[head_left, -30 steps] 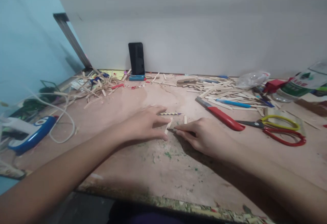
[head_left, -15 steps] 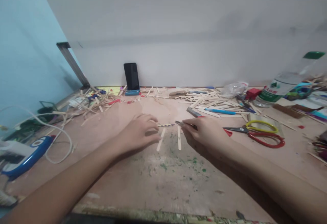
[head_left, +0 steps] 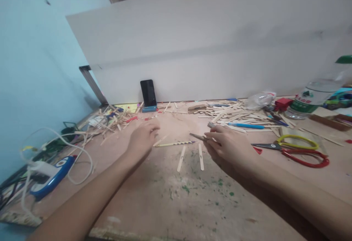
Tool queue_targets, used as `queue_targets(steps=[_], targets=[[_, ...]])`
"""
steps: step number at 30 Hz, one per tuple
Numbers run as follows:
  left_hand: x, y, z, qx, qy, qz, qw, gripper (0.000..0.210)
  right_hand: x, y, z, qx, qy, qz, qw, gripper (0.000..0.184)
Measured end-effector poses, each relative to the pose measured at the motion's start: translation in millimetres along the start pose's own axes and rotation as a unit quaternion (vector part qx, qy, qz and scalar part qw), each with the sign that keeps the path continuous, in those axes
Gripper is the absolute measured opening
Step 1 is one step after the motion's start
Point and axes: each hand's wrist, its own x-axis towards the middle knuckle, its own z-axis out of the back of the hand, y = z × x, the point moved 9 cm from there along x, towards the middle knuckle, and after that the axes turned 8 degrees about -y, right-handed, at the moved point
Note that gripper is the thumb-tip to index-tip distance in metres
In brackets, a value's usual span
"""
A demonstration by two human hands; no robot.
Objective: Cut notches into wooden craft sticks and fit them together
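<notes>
My left hand [head_left: 144, 135] hovers low over the table, fingers loosely bent and apart, with nothing visible in them. Beside its fingertips lies a thin wooden stick [head_left: 161, 140]. A patterned pencil [head_left: 175, 144] rests crosswise between my hands, its dark tip to the right. Below it are two short wooden craft sticks, one left [head_left: 181, 159] and one right [head_left: 201, 157]. My right hand [head_left: 227, 141] is closed around a slim grey pointed tool [head_left: 197, 137]; the palm hides the rest. Another grey piece [head_left: 211, 125] shows behind its fingers, and a red tip [head_left: 257, 150] beyond the wrist.
Scissors [head_left: 277, 146] with yellow and red handles lie right. Behind are piled craft sticks [head_left: 233, 112], a blue pen [head_left: 246, 125], a plastic bag [head_left: 260, 100] and a water bottle [head_left: 308, 100]. A phone [head_left: 148, 92] leans on the white board; a white cable [head_left: 79, 153] loops left.
My left hand has drawn away to the left, uncovering more of the pencil. My right hand still grips the tool, and more of its tip shows. The camera view has tilted up and turned left.
</notes>
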Motion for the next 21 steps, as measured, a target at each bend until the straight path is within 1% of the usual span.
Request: queue_targets(steps=[4, 7, 9, 16, 21], targets=[[-0.9, 0.7, -4.8, 0.006, 0.019, 0.019, 1.000, 0.032, 2.6, 8.3, 3.7, 0.035, -0.027, 0.070, 0.997, 0.019], [-2.5, -4.9, -9.2, 0.005, 0.047, 0.016, 0.999, 0.032, 1.9, 18.7, 6.1, 0.065, -0.018, 0.134, 0.989, 0.020], [-2.9, -7.9, -10.5, 0.002, 0.065, 0.010, 0.998, 0.031, 0.3, 24.8, 6.5, 0.079, -0.007, 0.165, 0.983, 0.023], [-0.2, -8.3, -15.4, -0.001, 0.104, 0.002, 0.995, 0.030, -4.3, 40.1, 1.5, 0.112, 0.043, 0.209, 0.971, 0.021], [0.7, -9.6, -19.2, -0.006, 0.108, -0.013, 0.994, 0.031, -6.8, 42.0, -1.2, 0.139, 0.060, 0.222, 0.963, 0.022]])
